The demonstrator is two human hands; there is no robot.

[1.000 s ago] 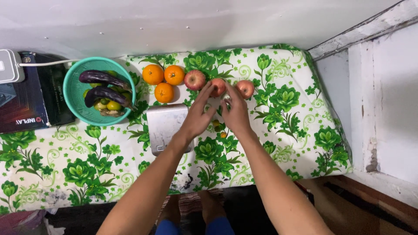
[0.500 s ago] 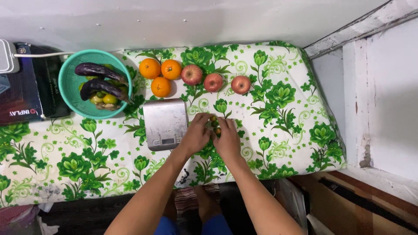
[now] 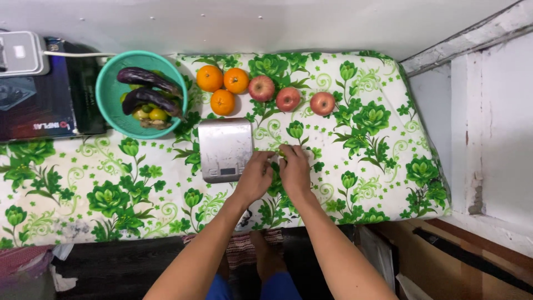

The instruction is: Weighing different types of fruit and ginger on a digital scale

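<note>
My left hand (image 3: 255, 178) and my right hand (image 3: 294, 171) are pressed together on the green floral tablecloth (image 3: 366, 166), fingers curled over a few small green and orange fruits (image 3: 281, 151) that are almost wholly hidden. The left hand's fingertips lie next to the right edge of a small steel kitchen scale (image 3: 224, 145). Beyond the hands, three red apples (image 3: 288, 99) lie in a row, with three oranges (image 3: 222, 102) to their left.
A teal basket (image 3: 105, 83) at the back left holds two dark eggplants (image 3: 147, 78) and small green fruits. A dark box (image 3: 33, 105) and a white device (image 3: 22, 53) with a cable sit at the far left. A white wall stands on the right.
A second ago both hands were at the middle apple. They drew back toward me to the small fruits beside the scale and have closed more tightly over them.
</note>
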